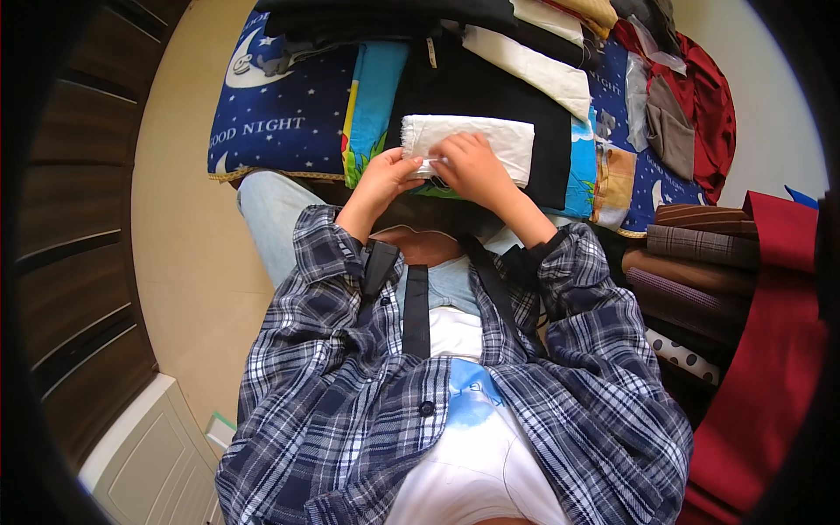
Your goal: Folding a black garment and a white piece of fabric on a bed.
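Note:
A folded piece of white cloth (507, 144) with a frayed left edge lies in front of me on a larger black cloth (547, 166). My left hand (388, 175) pinches the near left corner of the white cloth between thumb and fingers. Close beside it, my right hand (475, 168) rests over the cloth's near edge with its fingers curled together at that same corner. Whether the right fingertips hold a thread or the cloth's edge is too small to make out. Some dark loose threads show just below the fingers.
Under the black cloth lie a bright blue patterned cloth (378, 74) and a navy star-printed mat (297, 105). Another white cloth (534, 70) lies behind. Dark red shiny fabric (710, 105) is heaped at far right. Several fabric rolls (700, 249) are stacked at right, beside red cloth (757, 350).

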Tool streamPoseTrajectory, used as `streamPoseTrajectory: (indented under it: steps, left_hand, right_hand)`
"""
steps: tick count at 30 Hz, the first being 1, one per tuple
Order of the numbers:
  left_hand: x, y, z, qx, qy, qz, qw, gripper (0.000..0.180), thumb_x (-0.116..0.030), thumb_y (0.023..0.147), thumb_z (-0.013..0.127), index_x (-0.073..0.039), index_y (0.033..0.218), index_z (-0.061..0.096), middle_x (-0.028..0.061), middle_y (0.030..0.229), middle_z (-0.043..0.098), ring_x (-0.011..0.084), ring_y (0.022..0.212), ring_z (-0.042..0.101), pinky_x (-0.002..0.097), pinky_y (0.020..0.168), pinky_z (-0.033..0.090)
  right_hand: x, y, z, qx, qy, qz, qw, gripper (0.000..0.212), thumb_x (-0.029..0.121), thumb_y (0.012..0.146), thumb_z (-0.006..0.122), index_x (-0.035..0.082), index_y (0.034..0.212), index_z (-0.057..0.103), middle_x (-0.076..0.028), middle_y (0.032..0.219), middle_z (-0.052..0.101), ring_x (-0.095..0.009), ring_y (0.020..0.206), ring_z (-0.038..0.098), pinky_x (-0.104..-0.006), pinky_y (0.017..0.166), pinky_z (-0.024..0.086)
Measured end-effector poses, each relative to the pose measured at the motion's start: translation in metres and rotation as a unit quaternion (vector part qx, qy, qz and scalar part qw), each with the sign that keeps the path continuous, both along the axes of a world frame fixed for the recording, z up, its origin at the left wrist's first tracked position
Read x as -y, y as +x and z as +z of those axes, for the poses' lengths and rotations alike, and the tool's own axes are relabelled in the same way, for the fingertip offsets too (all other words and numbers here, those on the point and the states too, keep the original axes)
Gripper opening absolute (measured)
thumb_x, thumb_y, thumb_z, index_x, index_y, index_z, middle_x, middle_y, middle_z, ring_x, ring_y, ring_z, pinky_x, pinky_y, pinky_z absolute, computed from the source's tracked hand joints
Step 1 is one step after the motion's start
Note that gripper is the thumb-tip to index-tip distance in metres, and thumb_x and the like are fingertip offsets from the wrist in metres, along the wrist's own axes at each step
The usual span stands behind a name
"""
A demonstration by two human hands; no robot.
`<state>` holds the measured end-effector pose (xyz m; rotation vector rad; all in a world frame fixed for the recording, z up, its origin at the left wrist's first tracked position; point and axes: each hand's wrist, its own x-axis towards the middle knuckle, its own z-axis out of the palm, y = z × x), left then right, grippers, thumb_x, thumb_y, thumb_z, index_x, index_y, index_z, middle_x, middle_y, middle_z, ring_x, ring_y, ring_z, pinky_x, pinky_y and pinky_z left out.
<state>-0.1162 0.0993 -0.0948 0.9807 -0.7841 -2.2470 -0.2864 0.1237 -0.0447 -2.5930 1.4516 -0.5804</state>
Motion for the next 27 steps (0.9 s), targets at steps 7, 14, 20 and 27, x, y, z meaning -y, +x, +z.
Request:
streamPoseTrajectory:
  steps: [7,14,20,27]
  left_hand:
    - [0.000,-0.001,-0.005,0.002,-0.010,-0.006,1.000,0.024,-0.017,0.081,0.055,-0.004,0.101,0.051,0.0044,0.095,0.057,0.0126,0.087,0.054,0.0264,0.076,0.044]
    - [-0.001,0.000,-0.002,-0.002,-0.019,-0.013,1.000,0.027,-0.018,0.082,0.054,-0.004,0.104,0.050,0.0048,0.098,0.056,0.0128,0.090,0.054,0.0270,0.078,0.043]
    - [-0.002,-0.001,0.004,0.021,-0.014,-0.008,1.000,0.027,-0.016,0.082,0.054,-0.004,0.106,0.049,0.0041,0.099,0.055,0.0123,0.090,0.053,0.0271,0.078,0.043]
    - [-0.001,-0.001,-0.001,0.025,-0.019,-0.009,0.999,0.029,-0.012,0.078,0.058,-0.004,0.105,0.049,0.0033,0.095,0.057,0.0106,0.085,0.054,0.0240,0.073,0.045]
  right_hand:
    - [0.022,0.007,0.000,0.026,-0.047,-0.076,0.996,0.024,0.013,0.068,0.058,0.012,0.092,0.056,-0.003,0.093,0.053,-0.023,0.092,0.047,-0.0357,0.078,0.035]
    - [0.021,0.013,-0.010,-0.021,-0.021,-0.041,0.999,0.031,0.015,0.069,0.058,0.017,0.100,0.056,-0.004,0.102,0.052,-0.023,0.100,0.044,-0.0380,0.083,0.033]
    - [0.013,0.010,-0.013,-0.038,0.030,0.017,0.999,0.039,0.019,0.072,0.058,0.014,0.111,0.050,-0.009,0.123,0.043,-0.023,0.120,0.032,-0.0374,0.095,0.027]
    - [-0.003,-0.022,-0.008,-0.119,0.000,-0.054,0.991,0.049,0.032,0.082,0.046,0.008,0.124,0.037,-0.008,0.129,0.036,-0.019,0.121,0.030,-0.0338,0.100,0.022]
